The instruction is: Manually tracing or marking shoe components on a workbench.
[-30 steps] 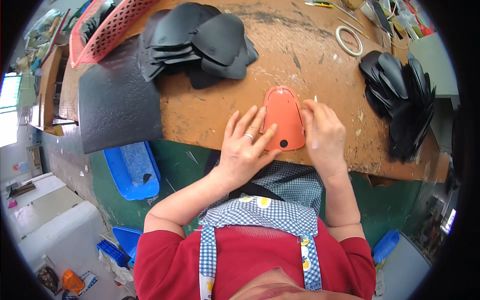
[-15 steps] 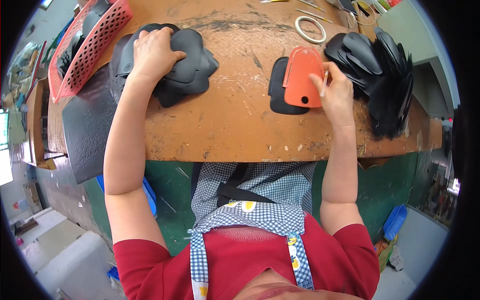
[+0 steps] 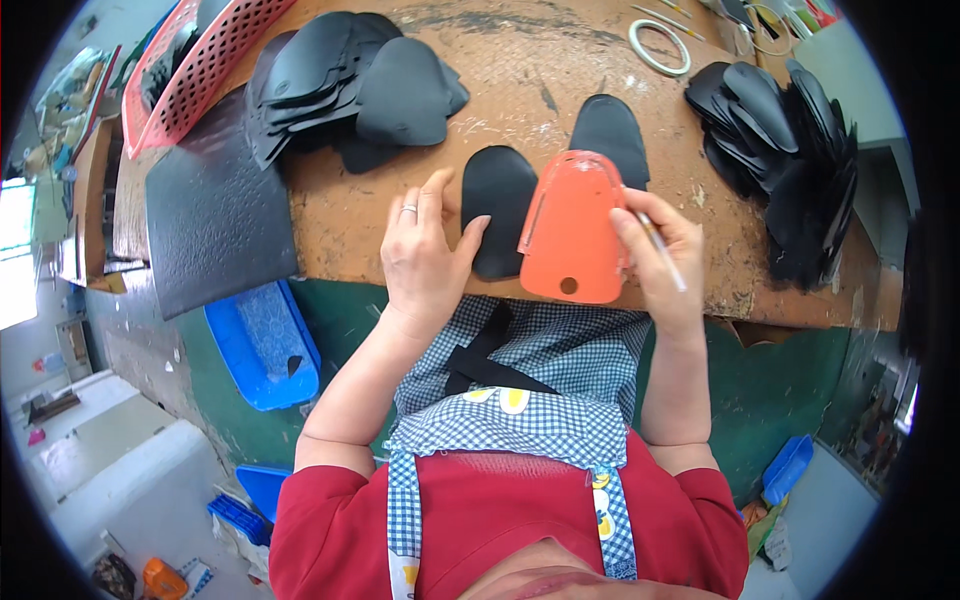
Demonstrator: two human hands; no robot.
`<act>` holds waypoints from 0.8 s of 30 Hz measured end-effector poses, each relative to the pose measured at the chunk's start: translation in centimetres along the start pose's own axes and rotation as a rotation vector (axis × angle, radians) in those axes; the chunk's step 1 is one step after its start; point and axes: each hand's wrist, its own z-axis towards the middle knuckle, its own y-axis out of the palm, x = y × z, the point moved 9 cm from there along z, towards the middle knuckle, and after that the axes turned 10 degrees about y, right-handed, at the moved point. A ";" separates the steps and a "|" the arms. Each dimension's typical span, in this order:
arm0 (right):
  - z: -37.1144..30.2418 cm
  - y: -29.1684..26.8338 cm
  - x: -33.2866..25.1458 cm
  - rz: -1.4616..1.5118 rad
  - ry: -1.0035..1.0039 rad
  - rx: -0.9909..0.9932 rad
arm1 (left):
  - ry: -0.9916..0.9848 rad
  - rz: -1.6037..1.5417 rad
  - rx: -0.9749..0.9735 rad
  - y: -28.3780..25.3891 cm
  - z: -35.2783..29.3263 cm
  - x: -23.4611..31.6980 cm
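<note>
An orange template (image 3: 572,230) with a round hole and a narrow slot is tilted above the table's front edge. My right hand (image 3: 660,255) grips its right side and also holds a thin white pen (image 3: 662,250). Left of the template lies a rounded black leather-like piece (image 3: 497,205) near the front edge. My left hand (image 3: 425,250) rests beside it, fingers apart, thumb at the piece's left edge. Another black piece (image 3: 610,130) lies farther back, partly hidden by the template.
A pile of black pieces (image 3: 350,85) sits at the back left, another stack (image 3: 780,150) at the right. A dark sheet (image 3: 215,215) hangs over the left edge near a pink basket (image 3: 205,85). A roll of tape (image 3: 660,48) lies behind; a blue tray (image 3: 262,350) is below.
My left hand has left the pile and come to the front, where a black piece now lies. My right hand has brought the template nearer, uncovering part of the other black piece.
</note>
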 end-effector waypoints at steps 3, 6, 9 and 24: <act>0.6 3.1 1.1 -0.053 -0.030 -0.062 | 0.016 0.011 0.095 -1.8 -0.6 -0.2; 0.6 5.6 -1.1 -0.361 -0.351 -0.002 | 0.126 -0.063 -0.008 -2.1 -2.0 0.5; 1.1 7.2 -1.8 -0.493 -0.445 0.026 | 0.188 -0.130 -0.118 -0.9 -3.6 1.5; 2.3 8.6 -1.6 -0.649 -0.471 0.033 | 0.215 -0.063 -0.082 0.2 -4.4 1.0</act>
